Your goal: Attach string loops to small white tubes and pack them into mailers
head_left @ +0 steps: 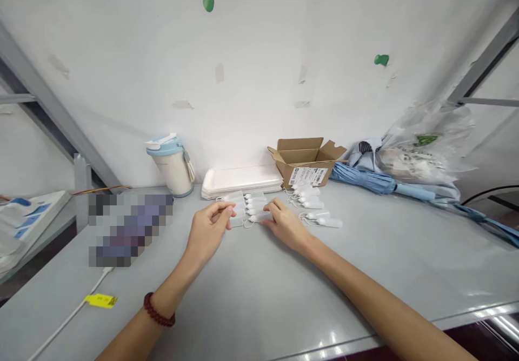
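Note:
My left hand (210,225) is closed, thumb and index finger together at the left column of small white pieces (236,221); what it pinches, if anything, is too small to make out. My right hand (287,225) has its thumb and fingers closed around the right end of a small white tube (259,218) with a narrow tip and a thin white cord. More such tubes (256,205) lie in a row just behind it. To the right of my right hand, several loose white tubes (329,222) with cords lie on the table.
Behind the tubes are a stack of white trays (243,179) and an open cardboard box (306,167). A cup with a blue lid (171,169) stands left. A folded blue umbrella (365,180) and plastic bag (425,150) lie right. A white cable (67,318) crosses the grey table (259,296).

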Action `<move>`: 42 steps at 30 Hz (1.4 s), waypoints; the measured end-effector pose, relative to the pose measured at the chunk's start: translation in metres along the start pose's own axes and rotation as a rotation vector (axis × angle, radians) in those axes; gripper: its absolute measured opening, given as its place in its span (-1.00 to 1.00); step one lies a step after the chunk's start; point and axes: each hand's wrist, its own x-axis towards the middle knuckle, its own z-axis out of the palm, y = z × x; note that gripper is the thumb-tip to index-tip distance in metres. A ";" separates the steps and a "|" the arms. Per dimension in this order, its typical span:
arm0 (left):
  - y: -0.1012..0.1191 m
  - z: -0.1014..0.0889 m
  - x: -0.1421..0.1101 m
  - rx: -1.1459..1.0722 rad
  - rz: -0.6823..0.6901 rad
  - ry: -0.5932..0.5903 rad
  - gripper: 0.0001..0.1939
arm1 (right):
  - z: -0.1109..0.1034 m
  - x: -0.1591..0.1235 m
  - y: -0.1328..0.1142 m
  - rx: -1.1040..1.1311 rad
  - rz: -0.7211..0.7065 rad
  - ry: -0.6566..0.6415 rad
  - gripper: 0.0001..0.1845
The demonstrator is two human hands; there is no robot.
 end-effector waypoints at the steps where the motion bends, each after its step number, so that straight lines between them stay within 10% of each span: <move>1: 0.000 0.000 0.000 0.002 -0.002 0.002 -0.71 | -0.005 0.000 0.000 -0.018 -0.008 -0.001 -0.78; 14: 0.007 -0.003 -0.002 0.019 -0.022 0.012 -0.73 | -0.112 -0.015 0.048 -0.238 0.405 -0.318 -0.87; 30: -0.007 -0.003 0.007 0.015 -0.010 0.022 -0.70 | -0.090 -0.008 0.053 -0.212 0.388 -0.336 -0.73; 42: 0.001 0.007 -0.003 -0.022 0.069 -0.221 -0.68 | -0.059 -0.009 -0.019 0.463 -0.045 -0.163 -0.77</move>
